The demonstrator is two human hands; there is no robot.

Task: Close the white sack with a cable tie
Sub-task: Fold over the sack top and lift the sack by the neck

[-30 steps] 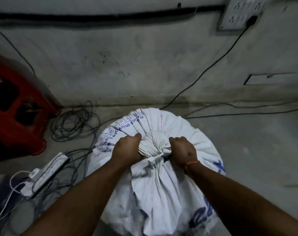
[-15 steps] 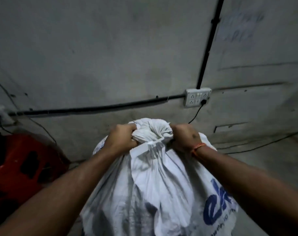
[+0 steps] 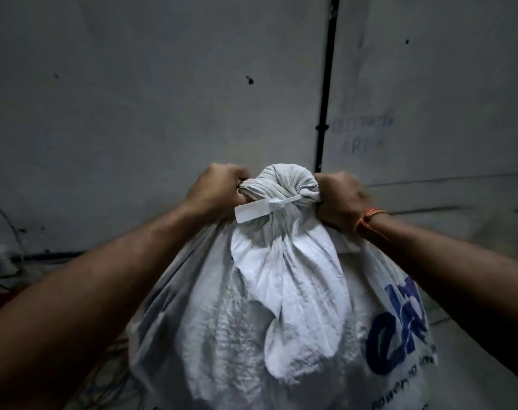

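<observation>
**A:** Two fists, one on each side of the gathered neck. The left hand [image 3: 219,190] and the right hand [image 3: 340,199] have their fingers curled tight into the cloth of the white sack [image 3: 281,291], which fills the middle of the view in front of a grey wall [image 3: 133,84].

**B:** And the cable tie [image 3: 266,207]?

**A:** It is already looped around the neck just under the bunched top knot, with its flat white tag sticking out toward the left hand. The closing looks essentially done.

**B:** So what makes this step go well?

**A:** I'd judge the hold should take the weight on the cloth below the tie, not on the tie itself, so the loop isn't dragged off the bunch. Keeping both sides level should stop the neck twisting loose.

**B:** Any writing?

**A:** Large blue letters on the sack's lower right, partly cut off and creased; perhaps "ek", but I cannot read them surely. Smaller blue print beneath is too blurred. Faint marks on the wall are illegible too.
</observation>
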